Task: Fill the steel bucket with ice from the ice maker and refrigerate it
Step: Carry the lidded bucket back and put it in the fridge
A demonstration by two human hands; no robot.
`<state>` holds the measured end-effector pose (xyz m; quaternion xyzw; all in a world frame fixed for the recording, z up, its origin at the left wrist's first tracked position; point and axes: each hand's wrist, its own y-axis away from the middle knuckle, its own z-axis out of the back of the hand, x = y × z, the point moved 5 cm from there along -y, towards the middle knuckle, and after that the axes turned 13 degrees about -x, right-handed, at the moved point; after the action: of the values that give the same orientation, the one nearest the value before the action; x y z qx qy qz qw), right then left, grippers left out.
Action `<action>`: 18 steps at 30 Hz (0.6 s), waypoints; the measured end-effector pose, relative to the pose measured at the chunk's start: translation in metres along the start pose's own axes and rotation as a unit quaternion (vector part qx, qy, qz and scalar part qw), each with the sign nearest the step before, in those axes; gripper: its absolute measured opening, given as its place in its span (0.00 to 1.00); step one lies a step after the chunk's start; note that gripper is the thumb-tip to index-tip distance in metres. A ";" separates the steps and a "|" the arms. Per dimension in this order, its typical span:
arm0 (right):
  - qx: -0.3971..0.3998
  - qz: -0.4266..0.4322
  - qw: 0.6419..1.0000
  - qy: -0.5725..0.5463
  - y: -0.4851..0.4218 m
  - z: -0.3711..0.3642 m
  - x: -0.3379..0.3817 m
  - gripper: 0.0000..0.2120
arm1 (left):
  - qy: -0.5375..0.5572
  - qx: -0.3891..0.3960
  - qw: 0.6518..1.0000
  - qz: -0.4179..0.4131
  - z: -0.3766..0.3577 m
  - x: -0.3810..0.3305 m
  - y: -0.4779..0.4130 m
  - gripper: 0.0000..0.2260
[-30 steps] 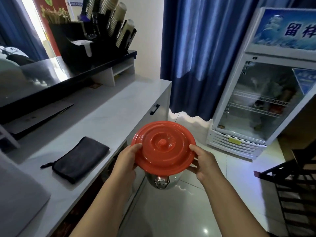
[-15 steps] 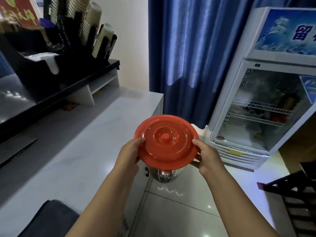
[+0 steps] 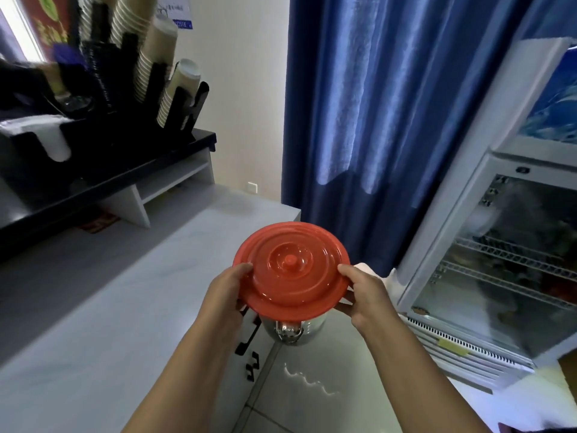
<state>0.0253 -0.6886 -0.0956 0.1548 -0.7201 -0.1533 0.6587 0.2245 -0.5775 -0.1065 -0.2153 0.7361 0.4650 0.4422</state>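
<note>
- Steel bucket (image 3: 293, 331): held in the air in front of the body, above the floor and just off the end of the counter (image 3: 125, 307). Only its lower wall and a side latch show beneath the red lid (image 3: 290, 270).
- Contents: hidden by the lid, so whether ice is inside cannot be told.
- Left hand (image 3: 224, 292) and right hand (image 3: 365, 295): each grasps the lid rim on its own side, thumb on top, fingers (image 3: 343, 307) curled beneath.
- Step in hand, as judged: carrying the bucket to the refrigerator (image 3: 499, 260). Hold the bucket level and press both thumbs down to seat the lid. The closed glass door will need one free hand, so secure the bucket first.
- Refrigerator: wire shelves behind fogged glass; the items on them are too blurred to name.
- Counter: a black rack (image 3: 103, 126) holds stacked paper cups (image 3: 150, 57).
</note>
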 end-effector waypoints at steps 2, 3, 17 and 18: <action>0.011 0.000 1.000 0.000 -0.028 -0.007 0.014 0.09 | 0.009 -0.014 1.000 0.000 -0.020 -0.005 -0.015 0.05; 0.018 0.002 1.000 0.001 -0.042 -0.012 0.021 0.07 | 0.014 -0.022 1.000 -0.001 -0.029 -0.007 -0.022 0.05; 0.046 -0.049 0.998 0.010 -0.160 -0.108 0.048 0.12 | 0.011 -0.098 0.995 -0.020 -0.083 -0.062 -0.138 0.05; 0.043 -0.051 0.998 0.007 -0.167 -0.116 0.050 0.10 | 0.008 -0.098 0.995 -0.019 -0.087 -0.068 -0.149 0.05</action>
<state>0.1397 -0.8627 -0.1117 0.2205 -0.7125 -0.1551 0.6478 0.3288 -0.7305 -0.1070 -0.2751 0.6866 0.5244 0.4218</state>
